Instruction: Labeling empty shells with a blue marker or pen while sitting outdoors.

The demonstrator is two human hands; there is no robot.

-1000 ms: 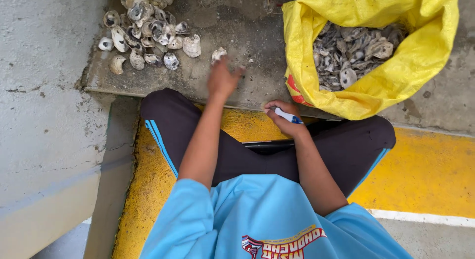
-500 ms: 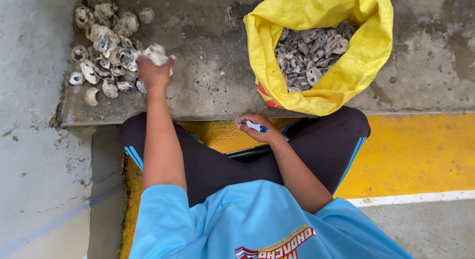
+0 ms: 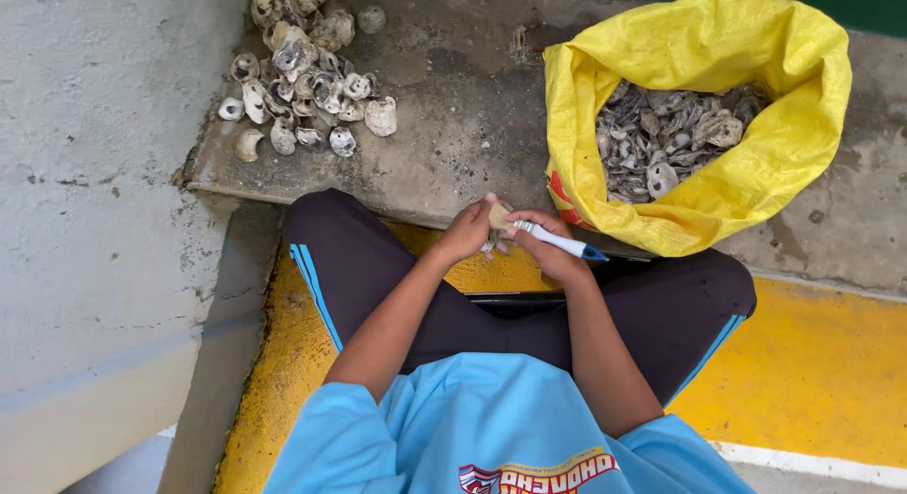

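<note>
The left hand [image 3: 468,231] is closed around a small pale shell [image 3: 498,214], pinching it at the fingertips just above the lap. The right hand [image 3: 548,248] is clenched on a brush [image 3: 557,240] with a white handle and a blue tip — the handle points out toward four o'clock, and its working end meets the shell, so the two hands touch at the middle of the view. What kind of bristles it has cannot be told; they are hidden by the fingers.

Both forearms run down toward six o'clock, to a light blue shirt [image 3: 491,428]. Dark trousers [image 3: 378,267] with a blue side stripe spread out to either side beneath the hands, the person seated on a yellow painted strip [image 3: 812,371].

At eleven o'clock from the hands, well apart from them, a pile of shells [image 3: 298,74] lies loose on a dirty concrete ledge [image 3: 453,126] — greyish-white, some turned hollow side up. At one o'clock a yellow sack [image 3: 704,41] stands open on the same ledge, its mouth rolled back, holding more shells [image 3: 666,135], darker and muddier. Its lower edge sits near the right hand. A grey concrete wall [image 3: 85,220] fills the nine o'clock side.
</note>
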